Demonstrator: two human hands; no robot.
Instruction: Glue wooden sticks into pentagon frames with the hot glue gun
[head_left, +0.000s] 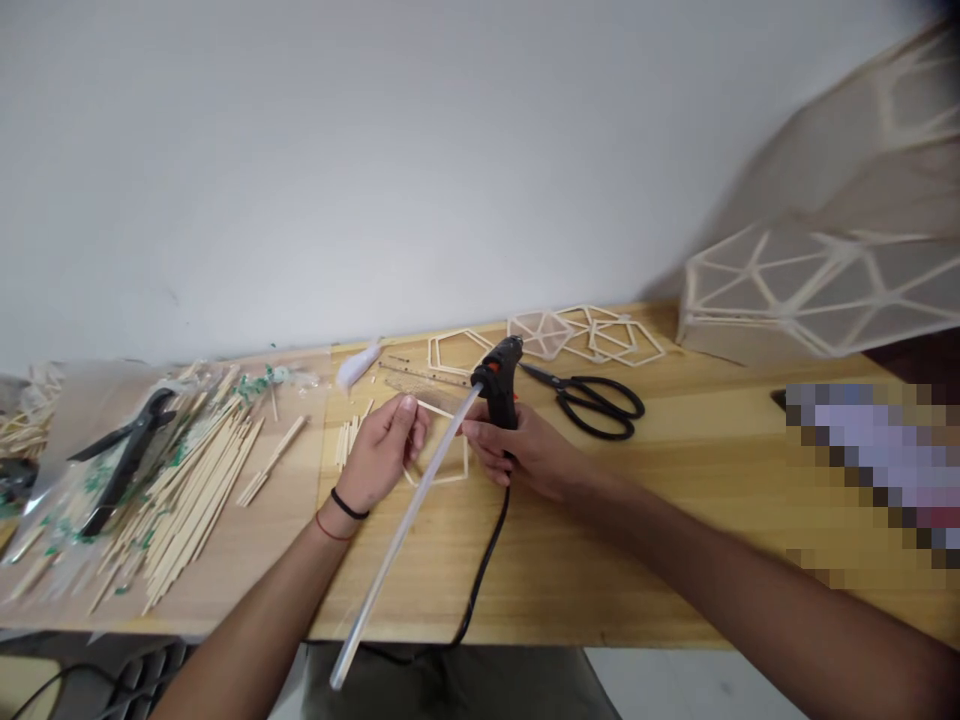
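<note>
My left hand (388, 447) pinches the upper left corner of a pentagon frame of thin wooden sticks (466, 458). Wrapped round the handle of a black glue gun (501, 390) is my right hand (517, 447), its fingertips close to the frame's upper right side. A long clear glue stick (409, 525) juts from the back of the gun toward me, passing over the frame. The gun's nozzle points away, toward the wall, and its black cord (487, 560) hangs down over the table edge. Short cut sticks (348, 438) lie just left of my left hand.
Black scissors (600, 400) lie right of the gun. Finished stick frames (585, 335), a ruler (427, 374) and a glove-like white bag (358, 366) lie behind. Many loose sticks (199, 500) and black cutters (127, 465) are at left. A large stick-and-paper structure (817, 285) stands at right.
</note>
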